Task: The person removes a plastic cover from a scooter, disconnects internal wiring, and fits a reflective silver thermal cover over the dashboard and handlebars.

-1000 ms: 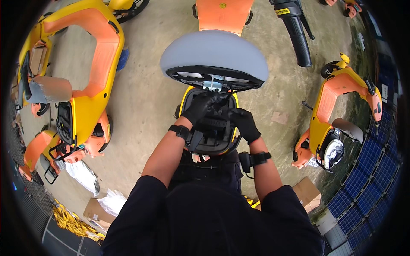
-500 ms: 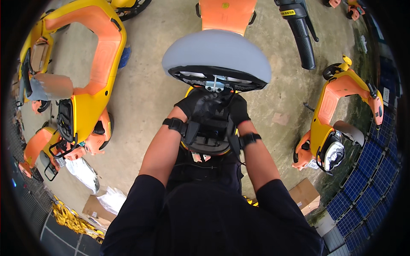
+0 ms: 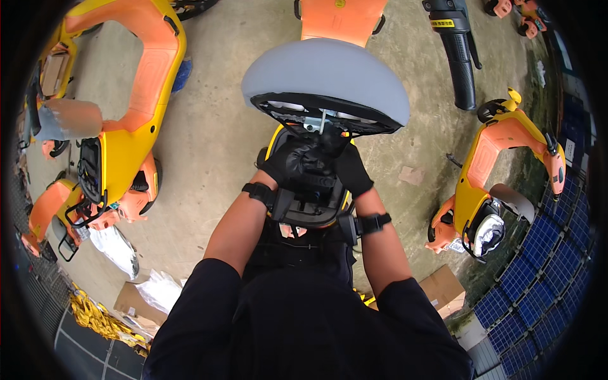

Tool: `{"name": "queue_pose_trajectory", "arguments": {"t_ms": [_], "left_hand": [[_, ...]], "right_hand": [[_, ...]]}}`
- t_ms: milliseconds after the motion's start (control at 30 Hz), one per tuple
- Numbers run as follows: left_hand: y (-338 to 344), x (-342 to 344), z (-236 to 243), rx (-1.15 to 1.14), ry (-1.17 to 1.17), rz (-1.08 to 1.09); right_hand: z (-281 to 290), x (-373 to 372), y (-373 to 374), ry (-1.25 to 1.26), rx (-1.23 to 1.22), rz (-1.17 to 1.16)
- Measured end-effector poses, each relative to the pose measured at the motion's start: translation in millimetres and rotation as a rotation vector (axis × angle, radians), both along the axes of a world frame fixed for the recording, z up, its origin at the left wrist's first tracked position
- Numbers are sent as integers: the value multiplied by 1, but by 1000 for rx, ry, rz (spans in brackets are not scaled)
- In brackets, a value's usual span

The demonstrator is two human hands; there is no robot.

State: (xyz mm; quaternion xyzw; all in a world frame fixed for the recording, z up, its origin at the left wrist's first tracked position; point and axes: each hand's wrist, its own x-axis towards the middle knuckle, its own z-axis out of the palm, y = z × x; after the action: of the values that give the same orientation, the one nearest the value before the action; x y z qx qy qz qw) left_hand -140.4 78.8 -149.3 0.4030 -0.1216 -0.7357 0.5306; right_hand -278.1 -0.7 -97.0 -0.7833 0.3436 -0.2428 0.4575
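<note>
A grey scooter seat (image 3: pixel 329 69) stands tipped up in front of me, its black underside and metal hinge bracket (image 3: pixel 316 124) facing me. Just below the bracket, at the front of the open black seat compartment (image 3: pixel 310 212), both my gloved hands work close together. My left hand (image 3: pixel 288 161) has its fingers curled in over the compartment. Beside it, my right hand (image 3: pixel 349 168) reaches up toward the bracket with its fingers bent inward. Black gloves against black parts hide what the fingertips hold.
A black handlebar grip (image 3: pixel 457 69) with a lever juts in at the upper right. Yellow-and-orange scooters stand to the left (image 3: pixel 149 82) and right (image 3: pixel 475 171). Cardboard boxes (image 3: pixel 443 288), white plastic wrapping (image 3: pixel 161 290) and blue grid panels (image 3: pixel 538 272) lie around.
My right hand has shifted up and inward toward the hinge bracket, its wrist turning. My left hand has moved slightly inward. The whole view has shifted a little.
</note>
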Motion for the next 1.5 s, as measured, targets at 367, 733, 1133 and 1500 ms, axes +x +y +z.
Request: {"name": "queue_pose_trajectory", "arguments": {"t_ms": [367,733,1133,1500], "left_hand": [[1,17,39,-208,-1121,-112],[-4,46,50,191,-1241,-83],[-3,28,36,82,-196,-398],[31,1,-39,174,138,-48]], "right_hand": [[-7,-9,6,77,401,-213],[21,-51,34,-656,1426,-516],[47,15,80,-767,1781,-351],[27,2,39,-170,886,-293]]}}
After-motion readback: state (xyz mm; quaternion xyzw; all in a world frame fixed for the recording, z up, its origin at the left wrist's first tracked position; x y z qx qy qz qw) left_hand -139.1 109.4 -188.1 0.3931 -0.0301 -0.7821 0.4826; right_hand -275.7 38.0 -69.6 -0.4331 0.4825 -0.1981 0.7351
